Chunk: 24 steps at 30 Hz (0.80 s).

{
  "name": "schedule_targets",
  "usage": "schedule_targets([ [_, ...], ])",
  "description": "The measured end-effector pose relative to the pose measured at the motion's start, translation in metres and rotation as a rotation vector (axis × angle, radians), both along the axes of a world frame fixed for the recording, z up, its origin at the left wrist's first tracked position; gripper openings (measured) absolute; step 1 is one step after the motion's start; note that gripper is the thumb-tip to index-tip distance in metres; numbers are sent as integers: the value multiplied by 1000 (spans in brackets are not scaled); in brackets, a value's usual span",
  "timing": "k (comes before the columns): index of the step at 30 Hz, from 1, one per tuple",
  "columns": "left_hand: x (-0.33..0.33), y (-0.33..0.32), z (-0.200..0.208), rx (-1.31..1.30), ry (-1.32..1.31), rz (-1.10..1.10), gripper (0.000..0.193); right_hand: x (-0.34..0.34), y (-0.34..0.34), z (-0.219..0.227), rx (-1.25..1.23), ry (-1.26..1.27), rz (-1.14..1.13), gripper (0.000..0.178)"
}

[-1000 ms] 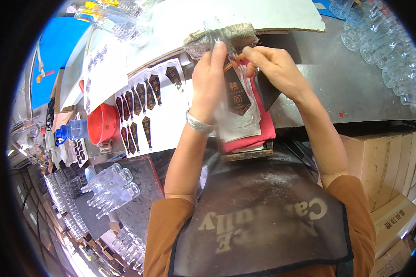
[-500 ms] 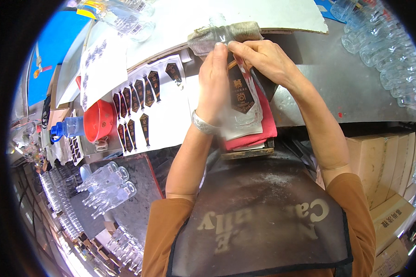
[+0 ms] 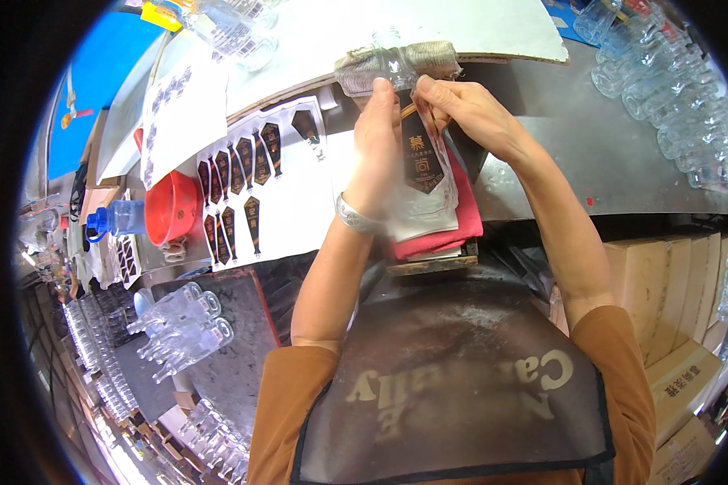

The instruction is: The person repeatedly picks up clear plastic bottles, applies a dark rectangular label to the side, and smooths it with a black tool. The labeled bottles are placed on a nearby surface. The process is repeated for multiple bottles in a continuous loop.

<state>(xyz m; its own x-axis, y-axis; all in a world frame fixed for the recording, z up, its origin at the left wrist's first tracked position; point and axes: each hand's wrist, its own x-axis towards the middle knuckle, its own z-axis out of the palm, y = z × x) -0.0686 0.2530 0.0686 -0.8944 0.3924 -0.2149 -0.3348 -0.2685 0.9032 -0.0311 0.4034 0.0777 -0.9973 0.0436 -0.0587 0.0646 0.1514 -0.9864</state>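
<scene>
Hands: left hand [image 3: 378, 153] grips clear glass bottle [image 3: 416, 133] on red pad [image 3: 461, 222] at desk [image 3: 623, 174] near edge; right hand [image 3: 461, 109] pinches dark label [image 3: 421, 153]. Risk: uneven pressing likely skews or wrinkles label.

Bench was a grey metal worktop [image 3: 590, 145], edge bending toward the rim of the view. On it, far side: a large white board [image 3: 429, 24] with a grey folded cloth [image 3: 429, 58] at its near edge. Left of centre: a white backing sheet [image 3: 299, 202] carrying rows of dark pointed labels [image 3: 233, 194], a second sheet of smaller labels [image 3: 174, 105] beyond it. A red plastic bowl [image 3: 170, 206] sat at the sheet's left edge, a blue-capped water bottle [image 3: 117, 218] just beside that. Near edge, centre: a red cloth pad [image 3: 461, 230] on a wooden block [image 3: 433, 263]. Right end held clustered clear glass bottles [image 3: 671, 89].
</scene>
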Motion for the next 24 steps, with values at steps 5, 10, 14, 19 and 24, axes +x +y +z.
schedule_targets([
  [5,-1,-10,-10,-107,183,-123,55,5,-1,9,175,11,33,49],
  [10,-1,-11,-12,-33,145,-148,54,5,0,4,88,9,35,49],
  [14,2,-24,-3,-145,83,-106,60,23,7,-7,-348,-34,-165,46],
  [19,16,-62,10,-163,303,-102,71,30,11,36,8,220,-210,32],
  [24,40,-82,10,-454,789,-301,111,0,4,60,588,563,-298,27],
])
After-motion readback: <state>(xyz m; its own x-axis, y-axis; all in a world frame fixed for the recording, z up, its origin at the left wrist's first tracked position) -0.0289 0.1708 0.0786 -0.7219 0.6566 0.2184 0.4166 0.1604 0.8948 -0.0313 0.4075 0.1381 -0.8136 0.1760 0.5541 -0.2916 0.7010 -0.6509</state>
